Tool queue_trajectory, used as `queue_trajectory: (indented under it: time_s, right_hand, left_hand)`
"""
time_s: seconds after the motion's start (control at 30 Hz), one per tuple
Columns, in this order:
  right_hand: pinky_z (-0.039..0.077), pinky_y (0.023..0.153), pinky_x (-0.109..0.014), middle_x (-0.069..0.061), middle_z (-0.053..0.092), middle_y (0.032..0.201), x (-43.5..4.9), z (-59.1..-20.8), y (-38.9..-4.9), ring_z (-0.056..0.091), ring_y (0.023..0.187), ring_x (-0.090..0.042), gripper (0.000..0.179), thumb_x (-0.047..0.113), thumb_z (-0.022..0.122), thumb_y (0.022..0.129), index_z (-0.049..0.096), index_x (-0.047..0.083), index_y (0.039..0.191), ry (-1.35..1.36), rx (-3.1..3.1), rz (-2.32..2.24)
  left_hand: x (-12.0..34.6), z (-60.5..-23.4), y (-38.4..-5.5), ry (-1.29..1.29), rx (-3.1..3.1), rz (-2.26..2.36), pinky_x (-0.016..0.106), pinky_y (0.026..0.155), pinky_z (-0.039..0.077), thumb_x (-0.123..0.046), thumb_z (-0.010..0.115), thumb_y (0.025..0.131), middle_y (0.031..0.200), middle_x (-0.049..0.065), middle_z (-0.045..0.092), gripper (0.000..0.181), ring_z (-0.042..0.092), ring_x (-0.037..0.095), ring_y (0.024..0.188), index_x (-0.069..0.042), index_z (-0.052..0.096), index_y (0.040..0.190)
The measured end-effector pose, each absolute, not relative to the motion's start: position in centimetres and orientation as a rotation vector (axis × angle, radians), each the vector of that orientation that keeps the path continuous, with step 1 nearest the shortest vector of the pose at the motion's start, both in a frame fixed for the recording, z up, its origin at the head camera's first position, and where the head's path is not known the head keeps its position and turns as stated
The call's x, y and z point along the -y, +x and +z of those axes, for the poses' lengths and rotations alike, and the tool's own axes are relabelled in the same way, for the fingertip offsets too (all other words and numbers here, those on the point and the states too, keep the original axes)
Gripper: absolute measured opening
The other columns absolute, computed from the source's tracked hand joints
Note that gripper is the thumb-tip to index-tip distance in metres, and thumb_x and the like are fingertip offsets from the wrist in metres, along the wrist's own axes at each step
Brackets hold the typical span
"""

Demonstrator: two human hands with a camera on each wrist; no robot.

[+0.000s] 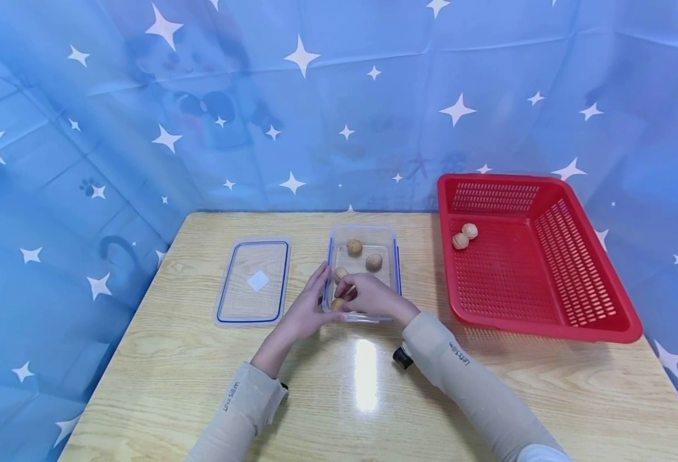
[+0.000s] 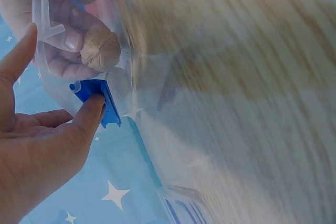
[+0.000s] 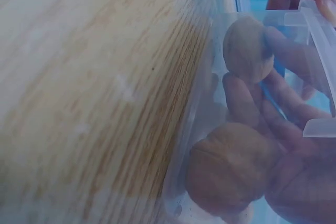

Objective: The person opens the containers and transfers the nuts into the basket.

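Observation:
A clear plastic container (image 1: 398, 276) with blue side clips stands mid-table, holding several walnuts. Two of them, a walnut (image 1: 354, 247) and a darker walnut (image 1: 374, 262), lie toward its far end. My left hand (image 1: 306, 311) braces the container's near left corner, fingers fairly straight along the side and thumb at the front. In the left wrist view one fingertip presses a blue clip (image 2: 100, 100). My right hand (image 1: 370, 295) reaches down inside, its fingers around a walnut (image 2: 101, 50) by the front left corner. Through the wall, the right wrist view shows that walnut (image 3: 247, 50) between fingertips.
Left of the container lies its flat clear lid (image 1: 253, 281) with a blue seal. To the right stands a red plastic basket (image 1: 537, 330) with two walnuts (image 1: 464, 236) by its left wall. A blue star-patterned curtain (image 1: 339, 128) hangs behind the wooden table (image 1: 160, 378).

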State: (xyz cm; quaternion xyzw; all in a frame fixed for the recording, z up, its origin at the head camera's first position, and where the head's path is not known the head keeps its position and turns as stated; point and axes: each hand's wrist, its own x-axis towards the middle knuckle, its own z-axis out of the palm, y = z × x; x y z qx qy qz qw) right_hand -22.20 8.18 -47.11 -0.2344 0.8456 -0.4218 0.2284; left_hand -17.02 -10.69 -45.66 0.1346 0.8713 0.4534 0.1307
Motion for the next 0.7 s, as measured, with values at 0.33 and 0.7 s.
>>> queue_trajectory:
  time_s: [0.33,0.7]
  right_hand:
    - [0.060,0.087,-0.029,-0.007,0.074,0.105,-8.17,-46.95,-22.11,0.071,0.097,-0.019,0.026,0.008,0.078,0.084,0.069,0.006,0.108,-0.660,-2.358,-1.182]
    - [0.060,0.089,-0.031,-0.009,0.074,0.108,-8.21,-46.45,-21.75,0.071,0.099,-0.022,0.026,0.012,0.079,0.084,0.069,0.006,0.107,-0.648,-2.409,-1.248]
  left_hand:
    - [10.65,-45.41,-16.98,0.385,-2.535,1.311,0.055,0.124,0.024,-0.022,0.080,0.085,0.170,0.005,0.005,0.099,0.017,0.035,0.154,-0.003,0.016,0.159]
    - [10.67,-45.30,-16.94,0.386,-2.532,1.311,0.055,0.124,0.024,-0.023,0.080,0.084,0.170,0.006,0.006,0.101,0.017,0.036,0.154,-0.004,0.016,0.159]
